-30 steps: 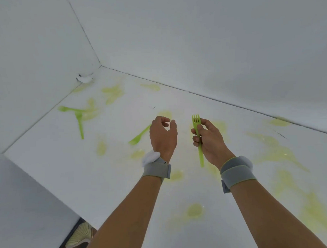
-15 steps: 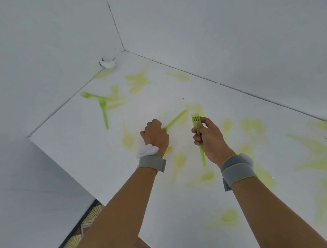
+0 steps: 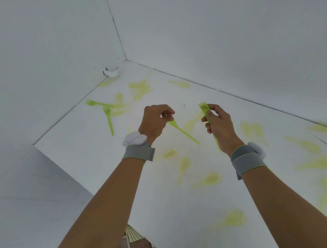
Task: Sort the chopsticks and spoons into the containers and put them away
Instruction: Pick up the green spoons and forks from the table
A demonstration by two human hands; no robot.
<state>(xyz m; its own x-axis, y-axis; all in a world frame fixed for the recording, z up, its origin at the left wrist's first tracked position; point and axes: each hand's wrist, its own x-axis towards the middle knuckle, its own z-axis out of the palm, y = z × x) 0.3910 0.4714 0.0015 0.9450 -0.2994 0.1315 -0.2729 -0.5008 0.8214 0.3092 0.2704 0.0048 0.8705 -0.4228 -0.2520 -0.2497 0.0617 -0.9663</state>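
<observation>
My left hand (image 3: 156, 120) pinches the head end of a green plastic utensil (image 3: 184, 132), lifted off the white table (image 3: 162, 207), its handle slanting down to the right. Whether it is a spoon or a fork is hidden by my fingers. My right hand (image 3: 219, 124) grips an upright green plastic fork (image 3: 204, 108), tines up, handle tip showing below the wrist. Two more green forks (image 3: 107, 112) lie crossed on the table at the back left. No chopsticks or containers are in view.
White walls close the table at the back and left, meeting in a corner (image 3: 126, 59). A small white object (image 3: 111, 72) sits by the left wall. Faded green utensil-shaped stains (image 3: 212, 178) cover the tabletop. The table's near-left edge (image 3: 83, 184) drops to the floor.
My left hand took hold of the green utensil that lay on the table and raised it. My right hand kept its fork upright. The view shifted toward the corner.
</observation>
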